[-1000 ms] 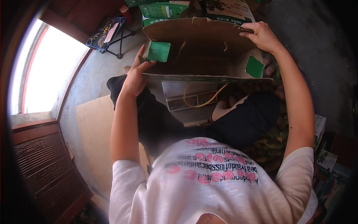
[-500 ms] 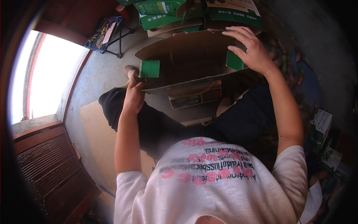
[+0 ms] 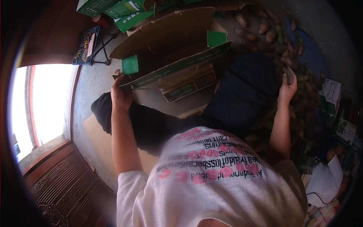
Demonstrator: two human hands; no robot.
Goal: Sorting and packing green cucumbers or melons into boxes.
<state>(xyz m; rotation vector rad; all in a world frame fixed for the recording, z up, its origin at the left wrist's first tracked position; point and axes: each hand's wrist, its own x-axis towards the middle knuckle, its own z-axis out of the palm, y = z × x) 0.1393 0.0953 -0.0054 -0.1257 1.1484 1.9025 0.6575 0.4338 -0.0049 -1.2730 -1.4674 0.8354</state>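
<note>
An open cardboard box (image 3: 170, 68) with a brown inside and green end flaps stands before me, above a flat scale (image 3: 185, 90) with a lit red display. My left hand (image 3: 121, 92) is closed on the box's near left corner; some of its fingers are hidden behind the cardboard. Out to the right, apart from the box, my right hand (image 3: 288, 89) is beside a heap of brown tubers (image 3: 289, 56). Its fingers are closed around a small greyish piece whose kind I cannot make out.
Green cartons (image 3: 128, 15) are stacked at the far left. A small folding stool (image 3: 89, 47) stands beyond the box's left end. A blue sheet (image 3: 312, 56) lies under part of the tubers. White and green cartons (image 3: 331, 94) are at the right, a dark slatted wooden panel (image 3: 68, 181) at the left.
My right hand has left the box's right end and moved right and nearer, to the tubers. The box appears shifted left and tilted in view, with my left hand still on its corner.
</note>
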